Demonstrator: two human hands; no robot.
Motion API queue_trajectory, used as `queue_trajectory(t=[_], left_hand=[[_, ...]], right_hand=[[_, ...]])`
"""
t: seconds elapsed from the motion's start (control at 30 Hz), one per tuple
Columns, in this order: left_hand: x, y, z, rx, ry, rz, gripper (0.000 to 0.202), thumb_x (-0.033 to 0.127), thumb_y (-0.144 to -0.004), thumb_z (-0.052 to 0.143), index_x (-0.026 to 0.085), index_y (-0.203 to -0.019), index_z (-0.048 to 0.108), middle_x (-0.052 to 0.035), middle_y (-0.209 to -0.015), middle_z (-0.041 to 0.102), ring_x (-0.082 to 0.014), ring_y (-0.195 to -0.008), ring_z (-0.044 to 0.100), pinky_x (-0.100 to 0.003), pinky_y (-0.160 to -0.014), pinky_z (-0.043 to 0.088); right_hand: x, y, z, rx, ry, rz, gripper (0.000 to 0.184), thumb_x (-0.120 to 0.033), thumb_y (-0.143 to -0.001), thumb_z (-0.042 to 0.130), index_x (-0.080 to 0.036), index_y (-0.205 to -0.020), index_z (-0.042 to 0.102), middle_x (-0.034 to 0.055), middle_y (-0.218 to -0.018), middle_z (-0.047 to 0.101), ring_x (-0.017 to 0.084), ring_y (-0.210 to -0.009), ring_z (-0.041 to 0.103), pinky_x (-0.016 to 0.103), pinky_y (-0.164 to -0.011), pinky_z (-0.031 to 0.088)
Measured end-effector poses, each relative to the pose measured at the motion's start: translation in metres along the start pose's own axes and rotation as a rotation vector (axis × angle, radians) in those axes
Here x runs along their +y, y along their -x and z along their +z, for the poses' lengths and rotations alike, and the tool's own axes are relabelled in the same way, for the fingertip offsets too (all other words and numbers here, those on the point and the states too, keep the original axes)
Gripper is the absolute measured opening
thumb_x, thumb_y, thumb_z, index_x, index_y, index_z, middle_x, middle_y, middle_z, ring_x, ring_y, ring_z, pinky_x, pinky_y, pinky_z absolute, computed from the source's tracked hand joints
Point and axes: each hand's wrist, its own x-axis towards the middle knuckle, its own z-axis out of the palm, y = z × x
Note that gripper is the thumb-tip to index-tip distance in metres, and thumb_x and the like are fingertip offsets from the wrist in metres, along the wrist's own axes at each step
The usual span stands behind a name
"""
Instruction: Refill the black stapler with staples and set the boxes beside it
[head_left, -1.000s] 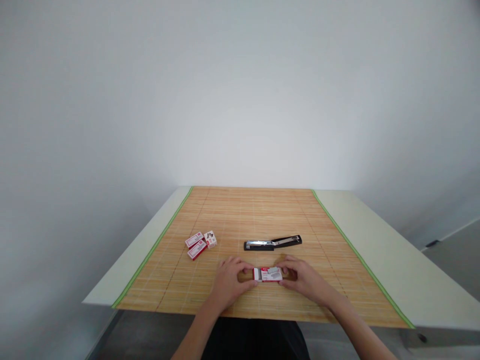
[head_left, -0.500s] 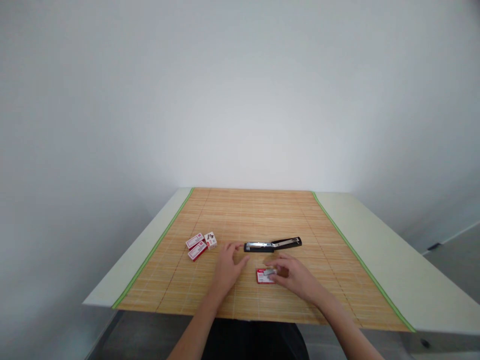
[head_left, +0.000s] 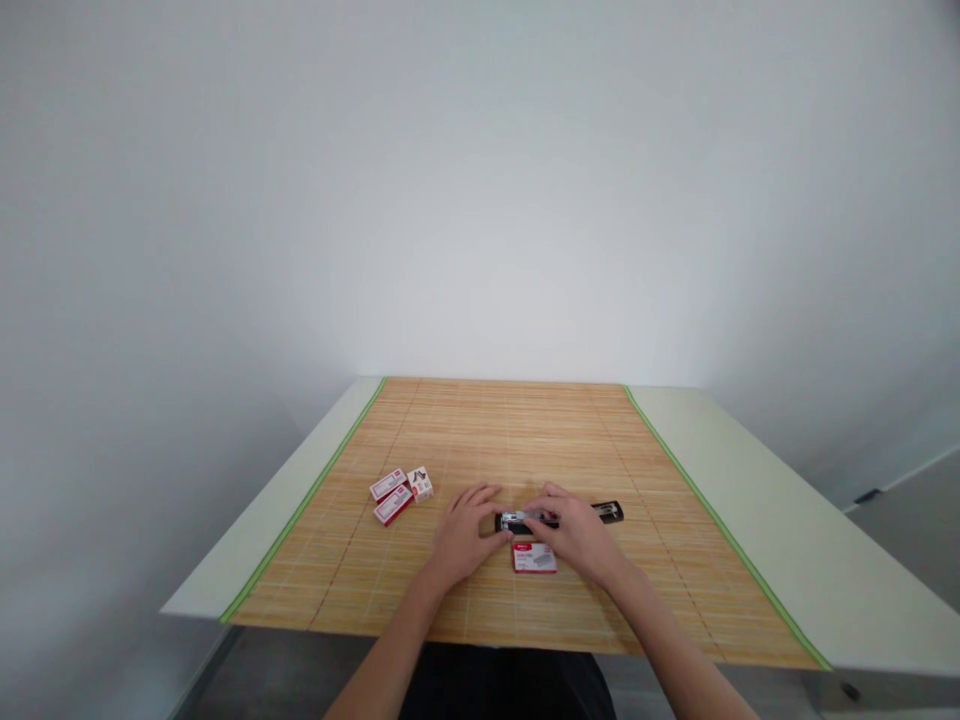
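A black stapler [head_left: 514,523] lies opened out on the bamboo mat, its silvery magazine facing up and its top arm reaching to the right. At its left end, my left hand [head_left: 463,535] grips it between thumb and fingers. My right hand [head_left: 574,530] is over the magazine and pinches a small strip of staples [head_left: 534,514], mostly covered by the fingers. Whether the strip sits inside the channel, I cannot tell. Just in front of the stapler lies a red and white staple box [head_left: 535,559], flat on the mat.
To the left, two red and white boxes [head_left: 393,505] lie beside a smaller white box [head_left: 421,484]. The bamboo mat [head_left: 487,420] with green edging covers the middle of a white table [head_left: 757,510], which stands against a pale wall.
My right hand has carried the staple strip from above the box to the stapler. My left hand has taken hold of the stapler's left end, and the stapler has shifted nearer and slightly right.
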Motion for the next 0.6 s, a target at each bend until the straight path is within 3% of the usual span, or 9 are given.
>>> queue_trajectory(t=[0.5, 0.6], left_hand=[[0.009, 0.005, 0.004, 0.024, 0.028, -0.013, 0.033, 0.039, -0.087, 0.077, 0.036, -0.12, 0.074, -0.0005, -0.147, 0.06, -0.0281, -0.144, 0.044, -0.054, -0.124, 0.027], [0.009, 0.005, 0.004, 0.023, 0.024, -0.017, 0.034, 0.039, -0.087, 0.077, 0.036, -0.12, 0.074, -0.0007, -0.147, 0.06, -0.0285, -0.145, 0.044, -0.054, -0.123, 0.028]], right_hand=[[0.003, -0.011, 0.012, -0.071, 0.096, -0.002, 0.022, -0.043, -0.097, 0.064, -0.029, -0.101, 0.081, 0.0021, -0.086, 0.064, 0.017, -0.077, 0.061, 0.028, -0.073, 0.043], [0.003, -0.008, 0.009, -0.061, 0.109, -0.009, 0.023, -0.043, -0.095, 0.066, -0.03, -0.107, 0.08, 0.0026, -0.089, 0.066, 0.019, -0.082, 0.063, 0.028, -0.074, 0.043]])
